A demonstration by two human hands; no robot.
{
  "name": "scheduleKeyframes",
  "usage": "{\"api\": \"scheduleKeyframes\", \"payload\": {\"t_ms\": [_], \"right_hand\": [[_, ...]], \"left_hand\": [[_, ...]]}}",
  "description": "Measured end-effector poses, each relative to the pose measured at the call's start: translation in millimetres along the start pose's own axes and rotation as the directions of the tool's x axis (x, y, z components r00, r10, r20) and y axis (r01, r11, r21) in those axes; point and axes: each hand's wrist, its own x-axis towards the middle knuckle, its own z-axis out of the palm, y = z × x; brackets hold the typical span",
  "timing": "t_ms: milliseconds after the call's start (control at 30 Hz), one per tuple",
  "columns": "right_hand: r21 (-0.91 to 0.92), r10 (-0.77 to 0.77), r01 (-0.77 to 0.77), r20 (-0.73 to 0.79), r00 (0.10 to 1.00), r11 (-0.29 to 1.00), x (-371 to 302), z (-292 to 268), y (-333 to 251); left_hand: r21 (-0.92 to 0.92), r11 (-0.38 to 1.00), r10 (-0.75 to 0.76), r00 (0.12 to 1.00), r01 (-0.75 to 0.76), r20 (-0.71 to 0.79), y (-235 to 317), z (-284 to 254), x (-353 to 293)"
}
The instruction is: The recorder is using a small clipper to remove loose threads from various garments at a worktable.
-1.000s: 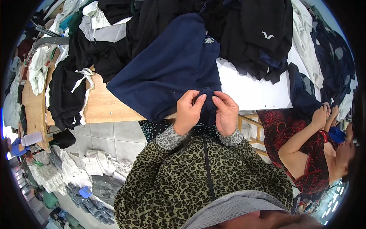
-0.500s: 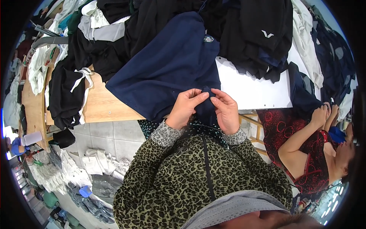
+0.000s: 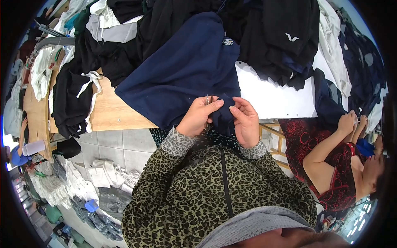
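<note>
A navy blue garment (image 3: 186, 70) lies spread on the wooden table (image 3: 109, 113), its near edge hanging toward me. My left hand (image 3: 198, 118) is closed around a small pair of metal snips (image 3: 207, 100), whose tips stick up at the garment's edge. Close beside it, my right hand (image 3: 247, 122) pinches a fold of the same edge between thumb and fingers. Both hands are at the table's front edge, and my leopard-print sleeves come up from below.
Piles of black clothes (image 3: 269, 37) cover the far side of the table, with white and grey pieces at the back left. A white board (image 3: 273, 97) lies to the right. Another person in a red patterned dress (image 3: 318, 140) works at the right. Clothes lie on the tiled floor (image 3: 115, 149).
My hands have shifted slightly along the navy garment's edge. The snips' metal tips now show above my left hand, and my right hand has re-gripped the fold.
</note>
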Motion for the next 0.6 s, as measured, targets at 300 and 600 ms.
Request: {"api": "scheduleKeyframes", "payload": {"t_ms": [300, 600], "right_hand": [[0.076, 0.132, -0.136, 0.062, 0.989, 0.988, 1.7, 0.8, -4.5], [0.139, 0.202, -0.201, 0.009, 0.979, 0.97, 6.0, 1.3, -6.0]], "left_hand": [[-0.035, 0.999, 0.008, 1.0, -0.008, -0.016, -0.2, -6.3, 1.1], [-0.01, 1.0, 0.022, 0.999, -0.022, -0.034, 0.2, -8.7, 1.5]]}}
